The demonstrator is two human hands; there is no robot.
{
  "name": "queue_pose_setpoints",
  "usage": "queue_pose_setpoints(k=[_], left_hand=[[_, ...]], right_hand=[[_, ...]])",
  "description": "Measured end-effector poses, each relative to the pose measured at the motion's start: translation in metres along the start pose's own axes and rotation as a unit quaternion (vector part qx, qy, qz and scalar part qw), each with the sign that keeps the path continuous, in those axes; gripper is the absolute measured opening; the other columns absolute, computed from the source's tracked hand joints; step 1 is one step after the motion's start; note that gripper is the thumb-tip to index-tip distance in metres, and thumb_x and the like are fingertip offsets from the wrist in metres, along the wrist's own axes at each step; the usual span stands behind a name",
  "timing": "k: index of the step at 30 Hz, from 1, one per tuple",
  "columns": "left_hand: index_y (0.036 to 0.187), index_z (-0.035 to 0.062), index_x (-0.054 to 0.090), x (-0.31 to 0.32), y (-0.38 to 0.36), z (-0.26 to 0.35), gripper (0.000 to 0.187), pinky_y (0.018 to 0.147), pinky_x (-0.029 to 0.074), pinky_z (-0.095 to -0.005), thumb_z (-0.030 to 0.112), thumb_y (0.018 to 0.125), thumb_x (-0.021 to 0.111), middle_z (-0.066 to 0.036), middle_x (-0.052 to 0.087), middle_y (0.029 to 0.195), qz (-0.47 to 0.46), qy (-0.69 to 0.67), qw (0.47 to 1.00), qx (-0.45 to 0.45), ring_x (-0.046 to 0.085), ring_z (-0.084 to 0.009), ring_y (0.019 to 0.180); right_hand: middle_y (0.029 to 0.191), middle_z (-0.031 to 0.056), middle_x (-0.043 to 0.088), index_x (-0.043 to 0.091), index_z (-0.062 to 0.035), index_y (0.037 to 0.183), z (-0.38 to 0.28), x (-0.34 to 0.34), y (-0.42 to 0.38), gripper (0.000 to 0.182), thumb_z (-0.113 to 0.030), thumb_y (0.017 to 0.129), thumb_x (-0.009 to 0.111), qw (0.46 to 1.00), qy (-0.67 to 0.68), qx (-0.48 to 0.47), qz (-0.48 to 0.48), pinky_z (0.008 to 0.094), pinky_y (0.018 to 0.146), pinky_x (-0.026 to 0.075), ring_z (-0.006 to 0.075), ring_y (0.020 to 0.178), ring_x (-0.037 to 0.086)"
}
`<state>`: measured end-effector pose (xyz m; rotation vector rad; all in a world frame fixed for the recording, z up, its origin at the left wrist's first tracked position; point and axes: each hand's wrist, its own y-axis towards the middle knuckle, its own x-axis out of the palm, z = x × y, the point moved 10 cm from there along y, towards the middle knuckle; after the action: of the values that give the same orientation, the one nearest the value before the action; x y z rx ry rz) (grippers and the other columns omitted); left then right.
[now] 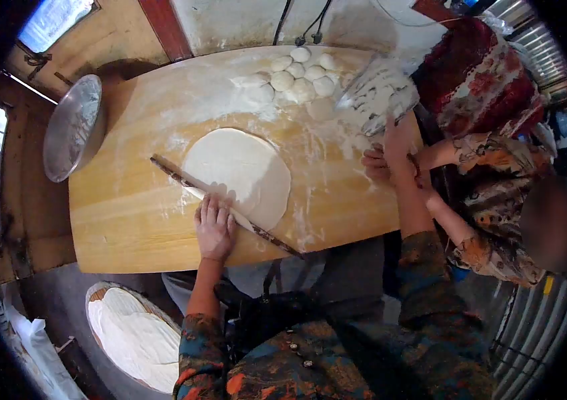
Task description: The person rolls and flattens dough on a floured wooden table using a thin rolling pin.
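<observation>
My left hand (pixel 215 225) lies over the middle of a thin dark rolling pin (pixel 170 171), fingers curved across it. The pin slants over the lower left part of a large round dough sheet (pixel 240 173), and the sheet's near edge appears to lap around it. My right hand (pixel 400 133) reaches to a clear plastic bag with flour (pixel 378 97) at the table's right end; its fingers are hidden at the bag. Just beside my right wrist is another person's hand (pixel 375 160), resting by the table edge.
Several dough balls (pixel 300 71) sit on the floured far side of the wooden table (pixel 123 220). A metal bowl (pixel 75 128) stands tilted at the left. Below left, dough sheets (pixel 130 333) lie on a round tray. A person in a patterned shirt (pixel 497 207) is at the right.
</observation>
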<state>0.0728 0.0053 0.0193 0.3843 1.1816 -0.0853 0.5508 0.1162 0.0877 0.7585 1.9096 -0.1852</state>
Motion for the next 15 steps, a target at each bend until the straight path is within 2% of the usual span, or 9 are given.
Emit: queue_pose_setpoints(k=[1,4,7,10,11,15], left_hand=[[0.122,0.0075,0.058,0.000,-0.001,0.000,0.038,0.107,0.030,-0.0516,0.019,0.086,0.054,-0.020,0.049,0.131,-0.002,0.001,1.000,-0.004,0.039,-0.0382,0.131],[0.123,0.0075,0.058,0.001,-0.001,0.000,0.038,0.107,0.030,-0.0510,0.018,0.086,0.055,-0.020,0.050,0.131,0.006,0.003,1.000,-0.003,0.039,-0.0374,0.132],[0.123,0.0075,0.058,0.000,-0.001,0.000,0.038,0.108,0.030,-0.0504,0.018,0.086,0.054,-0.019,0.050,0.131,0.008,0.005,1.000,-0.003,0.038,-0.0369,0.132],[0.123,0.0077,0.057,0.003,-0.002,-0.001,0.038,0.108,0.029,-0.0502,0.018,0.086,0.054,-0.019,0.049,0.132,0.012,0.002,1.000,-0.001,0.038,-0.0366,0.132],[0.123,0.0078,0.057,0.004,-0.002,-0.002,0.038,0.108,0.029,-0.0502,0.018,0.086,0.054,-0.018,0.049,0.132,0.015,0.002,1.000,-0.001,0.038,-0.0366,0.132],[0.125,0.0091,0.056,0.006,-0.004,-0.001,0.041,0.107,0.030,-0.0509,0.020,0.085,0.056,-0.019,0.049,0.133,-0.003,0.016,1.000,-0.011,0.040,-0.0363,0.131]], right_hand=[[0.112,0.0267,0.061,0.054,0.0049,0.119,-0.009,-0.006,-0.016,0.041,-0.028,0.097,0.049,0.998,-0.042,0.030,-0.029,0.0476,0.089,0.043,0.0416,0.106,0.057],[0.105,0.0267,0.062,0.058,0.0042,0.112,-0.013,-0.002,-0.035,0.039,-0.031,0.096,0.051,0.998,0.054,-0.036,0.003,0.0498,0.084,0.043,0.0418,0.099,0.058],[0.095,0.0232,0.064,0.057,0.0014,0.113,-0.017,-0.007,-0.036,0.035,-0.027,0.093,0.057,0.981,0.092,-0.144,0.089,0.0484,0.070,0.047,0.0423,0.079,0.061],[0.103,0.0232,0.062,0.056,0.0007,0.114,-0.017,0.001,-0.050,0.034,-0.025,0.093,0.056,0.985,0.024,-0.142,0.093,0.0482,0.070,0.048,0.0422,0.080,0.061],[0.103,0.0243,0.062,0.056,0.0021,0.114,-0.004,0.003,-0.048,0.034,-0.026,0.093,0.055,0.993,0.076,-0.073,0.056,0.0483,0.074,0.047,0.0426,0.084,0.060],[0.106,0.0242,0.062,0.054,0.0033,0.117,0.001,-0.005,-0.036,0.037,-0.025,0.093,0.056,0.993,0.103,-0.049,0.043,0.0460,0.077,0.047,0.0389,0.089,0.061]])
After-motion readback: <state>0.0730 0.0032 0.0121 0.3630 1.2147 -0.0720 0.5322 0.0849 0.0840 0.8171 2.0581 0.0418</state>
